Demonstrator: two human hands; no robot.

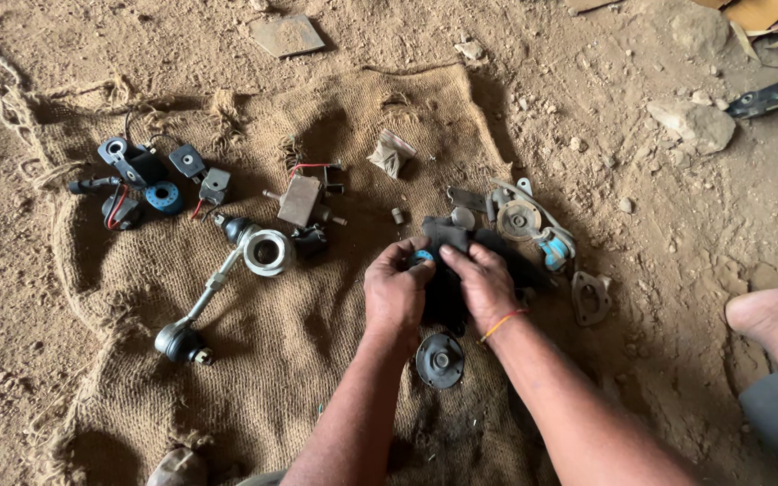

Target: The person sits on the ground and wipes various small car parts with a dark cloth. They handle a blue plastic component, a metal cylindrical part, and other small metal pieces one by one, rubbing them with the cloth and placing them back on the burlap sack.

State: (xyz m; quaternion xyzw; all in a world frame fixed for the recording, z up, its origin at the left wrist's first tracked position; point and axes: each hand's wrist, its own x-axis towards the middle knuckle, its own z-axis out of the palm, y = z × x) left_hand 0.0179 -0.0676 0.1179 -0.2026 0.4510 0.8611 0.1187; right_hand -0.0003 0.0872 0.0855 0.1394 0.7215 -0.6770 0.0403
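Both forearms reach forward; left hand and right hand close together, fingers curled (pinching).

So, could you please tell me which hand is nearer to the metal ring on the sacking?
The left. The left hand lies just right of the metal ring; the right hand is farther right, beyond it.

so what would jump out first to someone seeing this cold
The two hands meet at the middle of the burlap sack: the left hand and the right hand both grip a black part with a blue ring. Next comes the scatter of parts around them: a metal rod with a ring end to the left, a round black disc just below the hands, and a round metal assembly to the right.
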